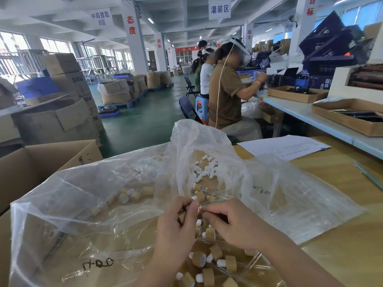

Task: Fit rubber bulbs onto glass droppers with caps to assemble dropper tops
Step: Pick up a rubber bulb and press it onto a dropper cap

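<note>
Your left hand (176, 224) grips cap (182, 217) — right hand (234, 222) pinches white bulb (200, 208) against it, over plastic bag (93, 214) on worktop (342, 255).

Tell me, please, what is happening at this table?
A person is assembling dropper tops. The left hand and right hand meet above clear bags, pinching a white bulb between them. Loose bulbs lie in the bag ahead, capped tops in the bag near the body.
</note>
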Action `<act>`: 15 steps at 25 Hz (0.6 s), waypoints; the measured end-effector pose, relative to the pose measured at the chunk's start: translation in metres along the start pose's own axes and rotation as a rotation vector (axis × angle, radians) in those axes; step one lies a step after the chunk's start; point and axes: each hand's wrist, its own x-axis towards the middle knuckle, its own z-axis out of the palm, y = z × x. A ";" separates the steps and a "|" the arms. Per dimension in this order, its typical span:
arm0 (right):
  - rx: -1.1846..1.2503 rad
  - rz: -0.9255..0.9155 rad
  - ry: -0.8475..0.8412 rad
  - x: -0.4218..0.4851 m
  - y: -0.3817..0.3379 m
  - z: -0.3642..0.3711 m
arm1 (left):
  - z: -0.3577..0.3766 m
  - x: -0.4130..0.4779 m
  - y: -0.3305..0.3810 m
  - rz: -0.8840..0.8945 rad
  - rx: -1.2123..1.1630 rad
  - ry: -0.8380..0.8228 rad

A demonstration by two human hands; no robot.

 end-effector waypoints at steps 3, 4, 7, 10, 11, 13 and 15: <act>0.012 0.000 0.086 0.000 -0.003 0.008 | 0.003 0.000 0.000 -0.140 -0.296 -0.010; 0.013 0.002 0.107 0.000 -0.002 0.008 | 0.002 0.000 -0.002 -0.189 -0.376 -0.008; 0.038 0.030 0.147 -0.001 0.001 0.005 | -0.003 0.005 -0.011 -0.348 -0.561 0.034; 0.069 0.040 0.101 -0.002 0.000 0.007 | -0.008 0.012 -0.013 -0.446 -0.820 0.034; 0.090 0.046 0.077 -0.002 -0.001 0.008 | -0.009 0.013 -0.013 -0.460 -0.875 0.035; 0.093 0.047 0.042 -0.002 -0.005 0.010 | -0.010 0.015 -0.014 -0.459 -0.923 0.037; 0.063 0.046 0.029 -0.002 -0.008 0.010 | -0.009 0.016 -0.013 -0.439 -0.921 0.030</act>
